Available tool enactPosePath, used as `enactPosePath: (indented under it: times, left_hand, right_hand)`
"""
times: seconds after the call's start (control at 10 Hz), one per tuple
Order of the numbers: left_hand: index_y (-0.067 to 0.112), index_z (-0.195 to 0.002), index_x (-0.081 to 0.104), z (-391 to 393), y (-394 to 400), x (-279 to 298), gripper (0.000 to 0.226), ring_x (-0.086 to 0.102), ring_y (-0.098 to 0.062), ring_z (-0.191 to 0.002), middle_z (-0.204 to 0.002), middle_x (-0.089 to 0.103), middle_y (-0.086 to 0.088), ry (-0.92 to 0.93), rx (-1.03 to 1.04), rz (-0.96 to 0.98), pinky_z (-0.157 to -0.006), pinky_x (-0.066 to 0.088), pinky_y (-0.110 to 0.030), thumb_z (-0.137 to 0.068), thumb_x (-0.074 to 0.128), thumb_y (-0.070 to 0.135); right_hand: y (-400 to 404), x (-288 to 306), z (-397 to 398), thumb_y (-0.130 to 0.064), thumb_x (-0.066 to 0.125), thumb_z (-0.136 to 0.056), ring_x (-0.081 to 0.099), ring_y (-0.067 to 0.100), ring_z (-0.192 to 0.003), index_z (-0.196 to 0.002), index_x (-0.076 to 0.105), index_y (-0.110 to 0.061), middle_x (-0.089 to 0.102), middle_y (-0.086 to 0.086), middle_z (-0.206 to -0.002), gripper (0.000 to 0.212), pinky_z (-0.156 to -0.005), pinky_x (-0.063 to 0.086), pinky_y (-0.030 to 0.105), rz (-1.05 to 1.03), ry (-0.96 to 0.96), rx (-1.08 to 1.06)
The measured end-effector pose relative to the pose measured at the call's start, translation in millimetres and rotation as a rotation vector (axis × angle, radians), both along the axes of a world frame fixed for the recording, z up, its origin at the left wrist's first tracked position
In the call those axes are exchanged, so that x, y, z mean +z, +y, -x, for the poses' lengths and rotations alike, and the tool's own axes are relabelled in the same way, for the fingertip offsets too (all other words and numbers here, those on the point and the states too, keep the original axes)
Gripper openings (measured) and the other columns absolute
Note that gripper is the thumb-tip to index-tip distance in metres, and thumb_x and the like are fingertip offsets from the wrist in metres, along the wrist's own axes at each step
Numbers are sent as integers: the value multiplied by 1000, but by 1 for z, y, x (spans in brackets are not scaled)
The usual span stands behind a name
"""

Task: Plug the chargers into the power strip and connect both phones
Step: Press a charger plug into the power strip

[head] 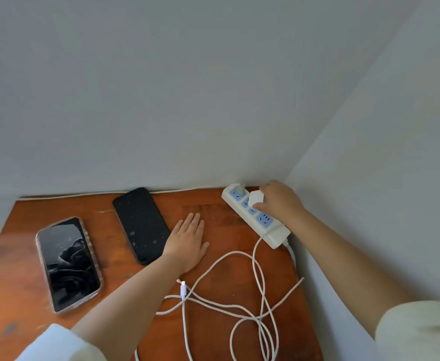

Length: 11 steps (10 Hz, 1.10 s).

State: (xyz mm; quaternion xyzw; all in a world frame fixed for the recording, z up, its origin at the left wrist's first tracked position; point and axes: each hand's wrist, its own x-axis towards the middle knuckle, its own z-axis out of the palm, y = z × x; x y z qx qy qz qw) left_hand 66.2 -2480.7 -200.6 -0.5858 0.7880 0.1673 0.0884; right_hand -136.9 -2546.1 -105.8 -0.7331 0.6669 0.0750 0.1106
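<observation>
**White charger at the strip, both phones waiting**

My right hand (278,201) is closed around a white charger block (256,200), fingers wrapped over its far side, and I hold it right on the power strip (259,217) — over the second socket from the far end. I cannot tell whether its pins are seated or only touching the blue socket face. Another plug (240,189) sits in the first socket, beside the strip's small red light (231,187). The strip lies at an angle along the right edge of the wooden surface (213,321), its far end near the corner where the two walls meet.

My left hand (187,243) lies flat on the surface, palm down, fingers spread and straight, holding nothing. Its little-finger side is just beside the bare black phone (142,225), which lies face up near the back wall. The second phone (68,264), in a clear case with a dark screen, lies farther left and nearer to me, well apart from the strip.

White cables (259,295) loop loosely over the surface between my two arms — one runs up to the strip by my right hand. A free connector end (183,289) rests just below my left wrist, plugged into neither phone.
</observation>
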Motion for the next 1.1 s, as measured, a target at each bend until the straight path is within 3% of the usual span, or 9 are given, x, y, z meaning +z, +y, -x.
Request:
enactPosePath:
  times: [0.2,0.3,0.4,0.5,0.6,0.7,0.8,1.0,1.1]
  left_hand:
    - [11,-142,-3,4,-5,-5,60,-6,-20,-142,-155,-4,-6,32,17,24,-114,-3,-34,-96,20,42]
    - [10,-142,-3,5,-5,-7,60,-6,-20,-142,-155,-4,-7,34,27,34,-114,-3,-33,-96,19,42]
    - [10,-142,-3,4,-4,-7,60,-6,-20,-142,-155,-5,-7,37,19,37,-114,-3,-33,-96,19,42]
    - [9,-142,-3,4,-4,-6,60,-6,-20,-142,-155,-4,-7,43,18,46,-114,-3,-33,-96,19,41]
    - [9,-142,-2,4,-4,-6,60,-6,-20,-142,-155,-4,-7,47,22,44,-114,-3,-33,-96,20,41]
    - [9,-142,-3,4,-4,-7,60,-6,-20,-142,-155,-4,-7,48,16,46,-114,-3,-33,-96,19,42]
    - [11,-142,-3,4,-4,-9,60,-6,-19,-142,-155,-4,-6,56,18,61,-114,-3,-32,-96,18,43]
    - [11,-142,-3,4,-4,-11,60,-5,-19,-142,-155,-3,-6,57,17,83,-114,-3,-33,-96,17,43]
    - [11,-142,-2,4,-4,-12,60,-5,-19,-142,-155,-3,-6,66,18,86,-114,-4,-32,-96,17,44]
  right_hand:
    - [-2,2,-10,-24,65,-83,60,31,-91,-109,55,-3,43,14,-120,35,-78,50,36,-22,81,45]
    - [1,2,-14,-9,65,-81,61,33,-85,-101,55,-2,41,15,-118,23,-71,49,37,-16,108,34]
    - [5,2,-17,-10,62,-82,61,34,-83,-104,54,-3,41,16,-119,24,-65,42,32,22,144,77]
    - [9,1,-19,-14,59,-84,60,33,-89,-113,51,-5,48,17,-118,31,-67,38,32,86,186,133]
    - [7,0,-15,-16,58,-86,59,32,-93,-114,52,-6,55,16,-113,31,-76,44,35,111,170,129]
    - [5,3,-8,-16,57,-86,60,30,-91,-106,58,-7,60,15,-106,22,-69,37,31,106,174,109]
    - [5,5,-9,-15,56,-86,59,29,-91,-103,60,-8,61,14,-103,18,-69,31,30,114,180,116]
    - [1,7,-22,-14,52,-89,57,27,-97,-102,59,-7,58,12,-109,16,-84,40,33,104,251,128]
    - [-3,11,-28,-12,53,-87,56,26,-93,-100,59,-5,53,10,-95,16,-79,36,32,82,272,120]
